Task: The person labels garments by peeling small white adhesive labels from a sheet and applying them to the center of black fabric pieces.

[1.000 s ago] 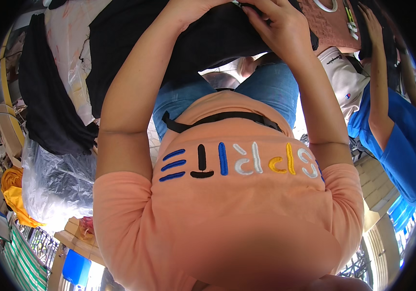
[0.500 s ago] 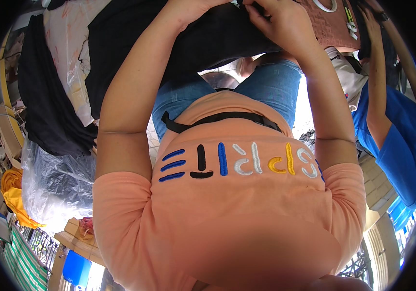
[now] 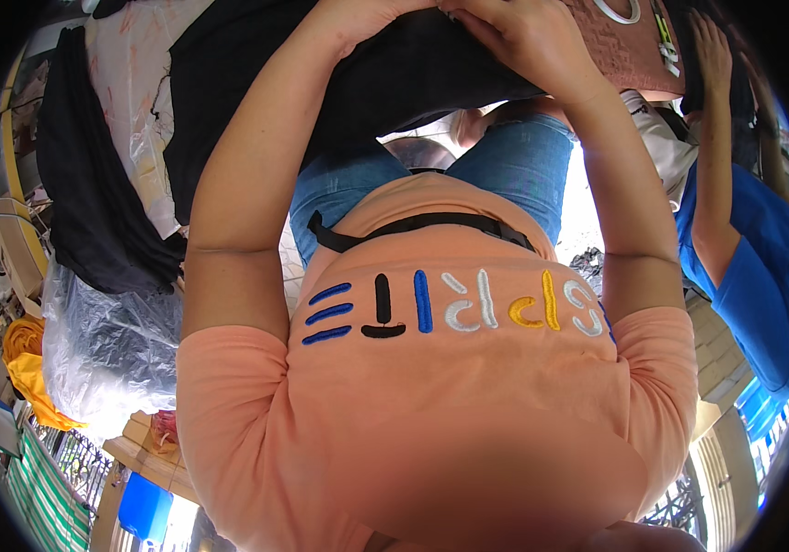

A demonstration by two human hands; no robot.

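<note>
A large black cloth [image 3: 431, 69] spreads across my lap and up past the upper edge of the view. My left hand [image 3: 367, 20] lies over its far part, with the fingertips cut off by the picture's edge. Close by on the right, my right hand [image 3: 528, 37] has its fingers bent and drawn together, pinching the black cloth near the upper edge. The two hands almost meet there. What lies between the fingertips is mostly out of view.
A brown surface [image 3: 611, 55] at upper right bears a white ring [image 3: 617, 11] and a yellow-green cutter [image 3: 665, 41]. Another black cloth [image 3: 91, 175] hangs at left above clear plastic sheeting [image 3: 105, 350]. A person in a blue shirt [image 3: 753, 267] works close on my right.
My right hand has shifted slightly up and left, its fingers closer to my left hand. The neighbouring person's arms have moved. My left hand looks nearly still.
</note>
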